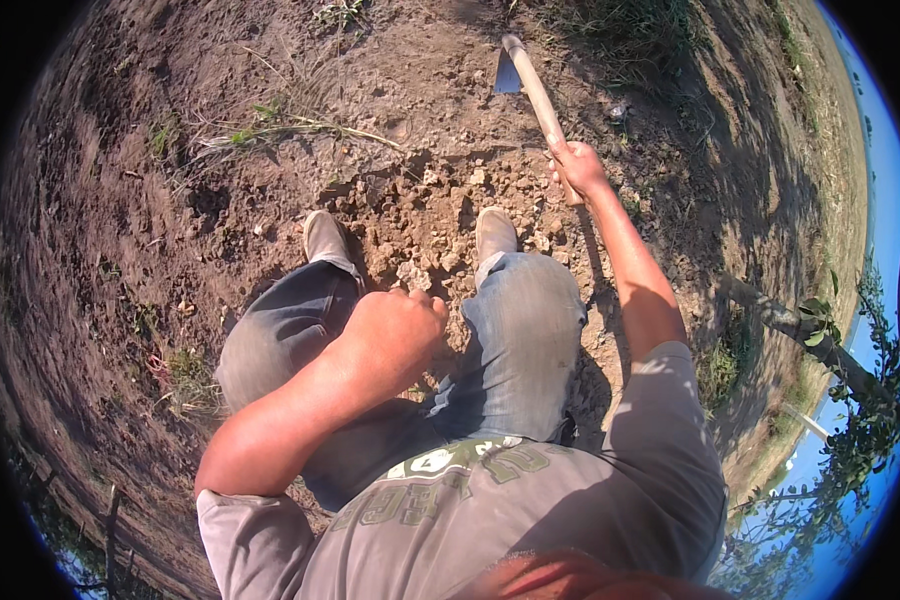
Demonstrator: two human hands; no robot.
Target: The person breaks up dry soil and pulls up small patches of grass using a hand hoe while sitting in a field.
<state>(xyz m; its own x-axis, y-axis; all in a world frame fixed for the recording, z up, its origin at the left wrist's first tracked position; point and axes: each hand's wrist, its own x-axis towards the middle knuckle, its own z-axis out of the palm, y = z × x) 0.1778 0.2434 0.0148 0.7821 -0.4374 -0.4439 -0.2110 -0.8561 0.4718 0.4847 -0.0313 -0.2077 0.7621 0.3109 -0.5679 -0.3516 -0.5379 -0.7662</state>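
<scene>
My right hand (579, 169) grips a short-handled hoe near the butt of its wooden handle (540, 101), out ahead and to the right. At the far end hangs the flat metal hoe blade (506, 75), close above or on the soil; the exact gap cannot be judged. My left hand (397, 330) is curled into a fist in front of my knees. Nothing shows in that fist, though its palm side is hidden. Between and ahead of my feet lies a patch of broken, lumpy earth (405, 232) with pale clods.
My left shoe (325, 236) and right shoe (496, 231) stand at the loosened patch. Dry stalks (322, 124) lie ahead on the left. Grass (630, 34) grows at the upper right. A tree branch (787, 322) with leaves reaches in from the right; fence posts (111, 532) stand lower left.
</scene>
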